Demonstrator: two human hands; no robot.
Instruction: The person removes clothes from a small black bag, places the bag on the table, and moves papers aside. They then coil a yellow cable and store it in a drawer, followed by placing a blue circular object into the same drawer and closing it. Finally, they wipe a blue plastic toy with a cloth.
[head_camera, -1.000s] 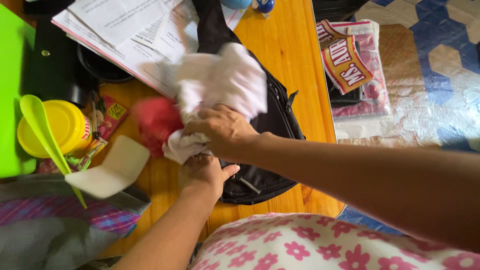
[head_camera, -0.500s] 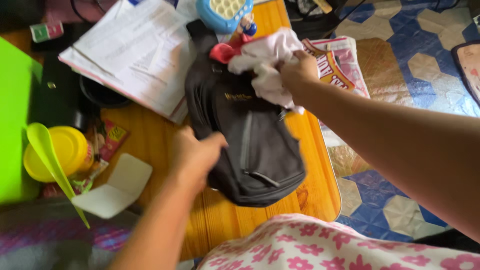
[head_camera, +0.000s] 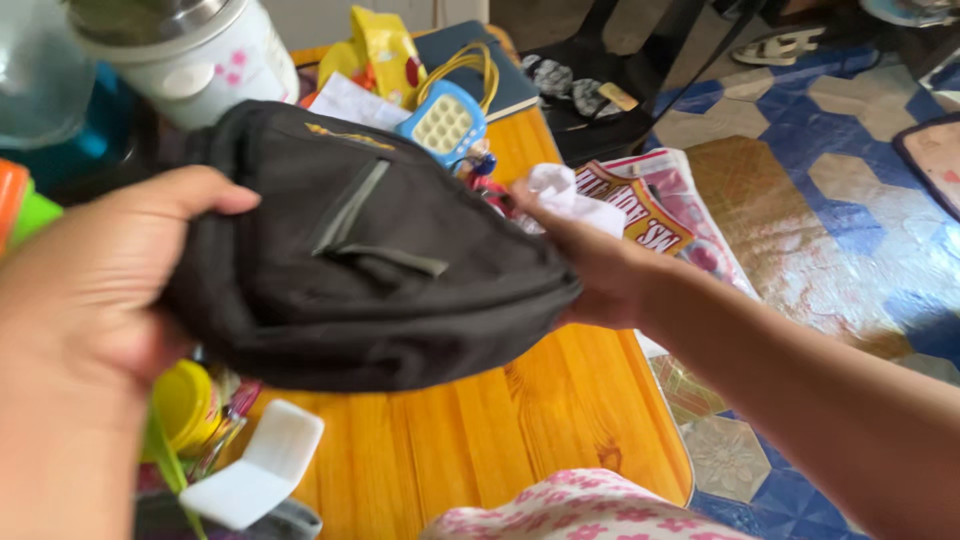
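Gripping the black bag (head_camera: 360, 270) at its left end, the left hand (head_camera: 90, 300) holds it above the wooden table (head_camera: 480, 440), long axis running left to right. Right hand (head_camera: 600, 270) clamps the other end, white cloth (head_camera: 565, 195) bunched in its fingers. Beyond, clutter crowds the table's far edge.

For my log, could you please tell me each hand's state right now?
Left hand: closed on the black fabric zip bag.
Right hand: closed on a crumpled white cloth.
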